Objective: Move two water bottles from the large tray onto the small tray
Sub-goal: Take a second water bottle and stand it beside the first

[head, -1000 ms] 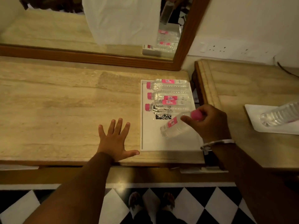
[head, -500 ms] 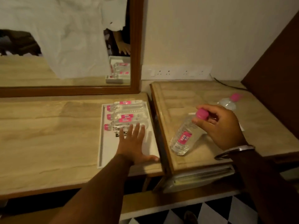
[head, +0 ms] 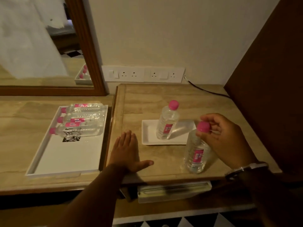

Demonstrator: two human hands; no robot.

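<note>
The right hand [head: 224,138] pinches the pink cap of the carried bottle [head: 196,153] between fingertips and thumb, and the body hangs below that pinch, nearly upright, its base over or on the bare tabletop [head: 164,99] on the person's side of the small tray [head: 148,133]; whether the base touches the stone cannot be told. Held so high and so lightly, the bottle could swing like a pendulum or slip out at the cap, and a swinging base would likely clip the tray's low rim or knock the first bottle [head: 167,123], which stands upright on the tray just beyond and left of the grip. The carried bottle is clear ribbed plastic, apparently full, with a pink label low on its side. Far left of the grip, three more bottles lie on the large tray [head: 65,156]. The left hand [head: 127,151] rests flat and open on the tabletop, holding nothing.
</note>
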